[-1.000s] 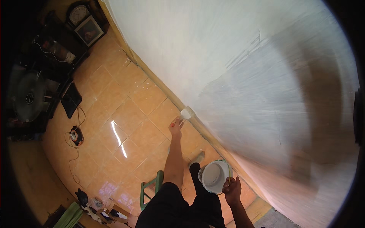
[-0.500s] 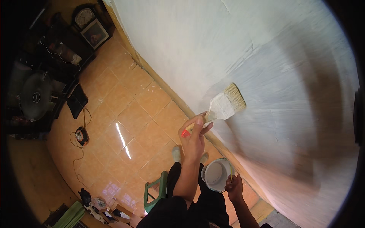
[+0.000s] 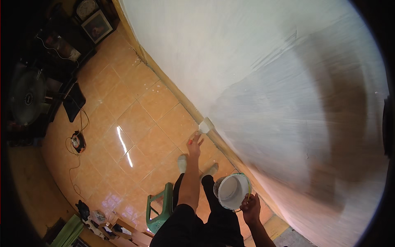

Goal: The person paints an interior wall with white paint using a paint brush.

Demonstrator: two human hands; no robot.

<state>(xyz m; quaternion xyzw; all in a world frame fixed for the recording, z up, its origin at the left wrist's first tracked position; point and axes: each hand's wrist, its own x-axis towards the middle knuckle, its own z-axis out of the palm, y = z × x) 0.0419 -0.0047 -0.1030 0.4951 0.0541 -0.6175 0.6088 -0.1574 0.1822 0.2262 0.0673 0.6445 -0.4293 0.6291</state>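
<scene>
My left hand (image 3: 194,144) is closed around the red-tipped handle of a wide paintbrush (image 3: 204,126). The brush head is low, at the foot of the wall (image 3: 255,94), over the yellowish skirting; whether the bristles touch is hard to tell. White streaks and greyer patches cover the wall's surface. On the right, my right hand (image 3: 250,208) grips the handle of a paint bucket (image 3: 234,191), its fingers by the yellow grip at the rim. The bucket is tilted toward me, with a whitish coating inside; how much paint it holds is unclear.
Behind my left arm stands a green plastic stool (image 3: 162,210). A cable reel (image 3: 77,142) with trailing cord lies on the orange tiled floor (image 3: 103,164). A fan (image 3: 28,98), dark cabinet and framed picture (image 3: 96,26) stand at the far left. Boxes (image 3: 127,230) sit lower left.
My left hand has carried the brush down and left, from the wall's face to its lower edge. The bucket, still in my right hand, appears slightly higher and further left.
</scene>
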